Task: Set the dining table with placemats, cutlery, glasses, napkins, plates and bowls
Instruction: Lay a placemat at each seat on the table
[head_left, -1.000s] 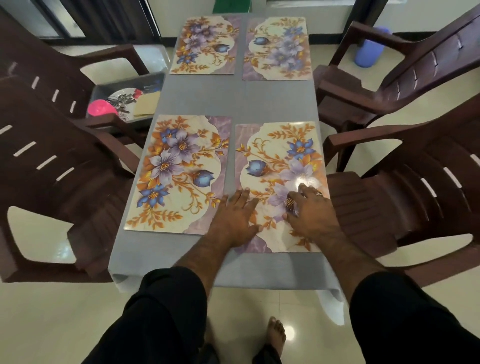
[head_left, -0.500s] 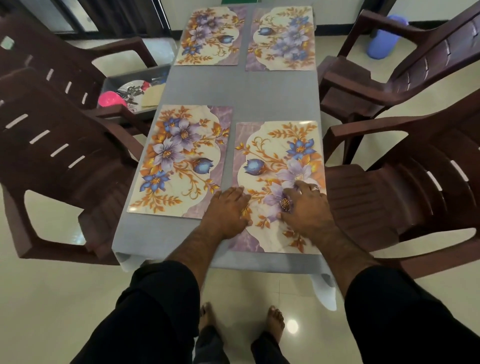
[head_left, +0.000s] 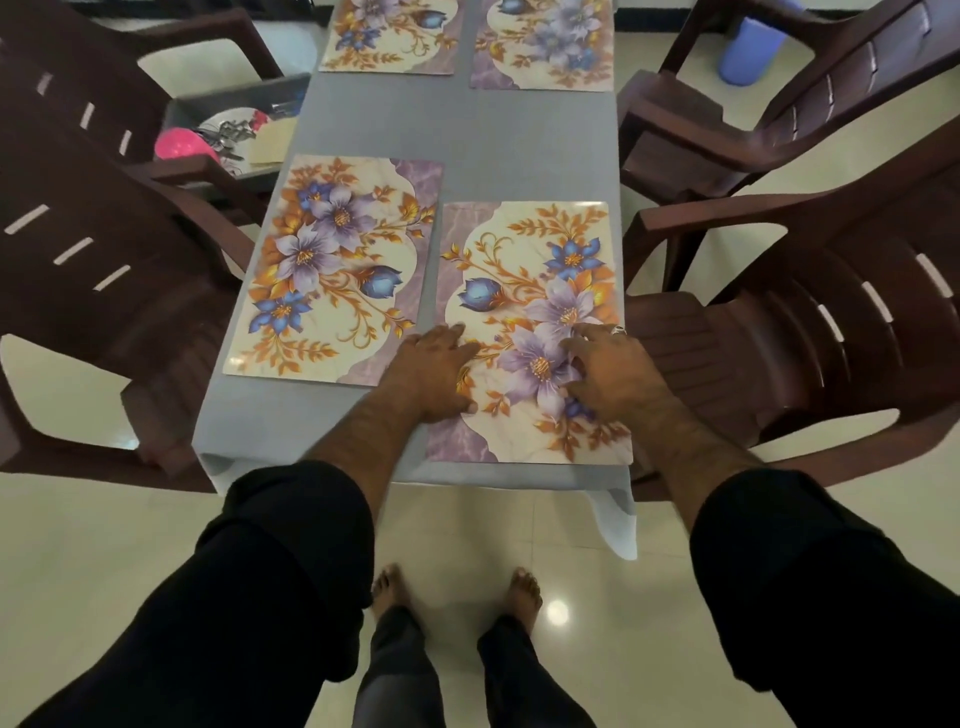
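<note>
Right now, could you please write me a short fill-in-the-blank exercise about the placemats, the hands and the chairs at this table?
1. Both hands, the left hand and the right hand, rest on the near-____ floral placemat.
2. The number of floral placemats on the grey-clothed table is ____.
3. The plastic armchairs around the table are dark ____.
4. The grey bin of tableware sits on a chair to the person's ____.

Missing words: right; four; brown; left
</note>
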